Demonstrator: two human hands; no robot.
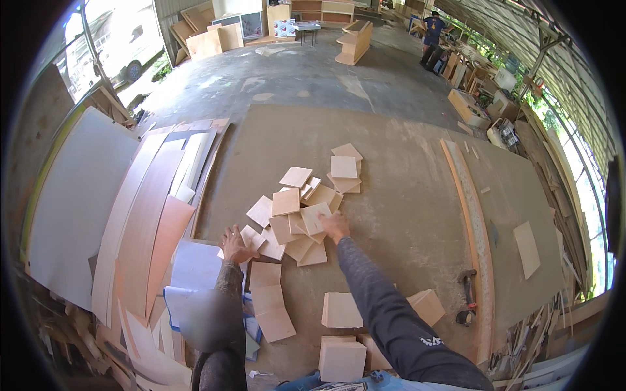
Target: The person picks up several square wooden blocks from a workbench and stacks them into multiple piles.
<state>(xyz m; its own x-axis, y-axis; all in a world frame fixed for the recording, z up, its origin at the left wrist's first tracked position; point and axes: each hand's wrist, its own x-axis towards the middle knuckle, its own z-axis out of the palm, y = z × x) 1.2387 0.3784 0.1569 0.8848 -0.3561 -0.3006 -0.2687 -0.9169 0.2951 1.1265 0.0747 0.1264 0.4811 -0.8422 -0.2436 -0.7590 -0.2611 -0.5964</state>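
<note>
A loose heap of square pale plywood pieces [285, 202] lies in the middle of a large brown board [398, 195]. My right hand [334, 225] is at the heap's right side, its fingers closed at the edge of one plywood square [314, 217]. At the lower left of the heap, my left hand [236, 246] has its fingers spread beside another plywood square [253, 237]; whether it touches that piece is hard to see. A short row of plywood squares [272, 306] lies below my left hand. Under my right forearm stands a stack of squares [342, 310].
Long panels and offcuts [147, 215] line the left side. A wooden strip [466, 241] runs along the right, with a dark tool [467, 290] beside it. Nearer to me is another stack [342, 360]. Far off, a person [433, 36] stands by piled wood; a shelf unit [355, 44] is on the floor.
</note>
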